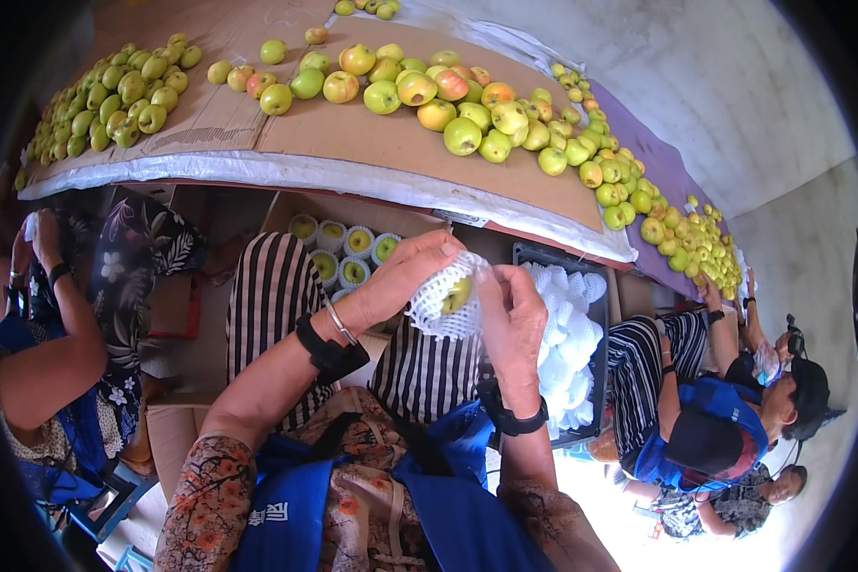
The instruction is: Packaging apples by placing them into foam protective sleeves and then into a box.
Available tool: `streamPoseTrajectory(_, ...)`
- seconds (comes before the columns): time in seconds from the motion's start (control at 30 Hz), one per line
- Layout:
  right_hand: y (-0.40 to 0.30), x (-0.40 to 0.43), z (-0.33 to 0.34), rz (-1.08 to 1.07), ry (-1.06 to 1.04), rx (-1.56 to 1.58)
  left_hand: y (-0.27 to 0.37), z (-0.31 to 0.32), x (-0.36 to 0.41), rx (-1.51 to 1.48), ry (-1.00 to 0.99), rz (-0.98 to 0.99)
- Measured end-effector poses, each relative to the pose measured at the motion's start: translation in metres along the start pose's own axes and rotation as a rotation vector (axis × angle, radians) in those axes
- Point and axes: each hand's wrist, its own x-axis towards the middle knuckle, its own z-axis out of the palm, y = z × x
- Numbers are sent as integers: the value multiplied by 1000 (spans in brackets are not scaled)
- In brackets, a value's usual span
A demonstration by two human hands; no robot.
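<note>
Between my two hands, above my striped trousers, is a green apple (457, 294) partly covered by a white foam net sleeve (436, 314). My left hand (407, 275) grips the sleeve and apple from the left side. My right hand (513, 314), slightly blurred, has its fingers at the sleeve's upper right edge. Below the table edge, a cardboard box (393, 218) holds several apples in foam nets, standing in rows. To the right, a black plastic crate (600, 357) is filled with white foam net sleeves (565, 343).
A cardboard-covered table (314, 136) curves across in front, with many loose green and reddish apples (462, 136) on it and a heap of apples (129, 86) at the left. Co-workers sit close by: a person's arm (57, 357) at left, a person in a blue apron (722, 415) at right.
</note>
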Motion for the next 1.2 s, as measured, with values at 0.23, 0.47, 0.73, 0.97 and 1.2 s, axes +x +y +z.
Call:
streamPoseTrajectory(0.23, 1, 4, -8, 394, -274, 581, 4, -7, 4, -176, -74, -43)
streamPoseTrajectory(0.47, -2, -2, 0, 636, -244, 1129, 9, -4, 6, -276, -24, 49)
streamPoseTrajectory(0.73, -5, -10, -5, 656, -305, 1290, 14, -2, 3, -352, -77, 53)
streamPoseTrajectory(0.97, 0, -16, 4, 768, -351, 1406, 12, -4, 9, -302, 86, 204)
streamPoseTrajectory(1.2, -14, -11, 10, 672, -381, 1338, 14, 2, 3, -335, 146, 253)
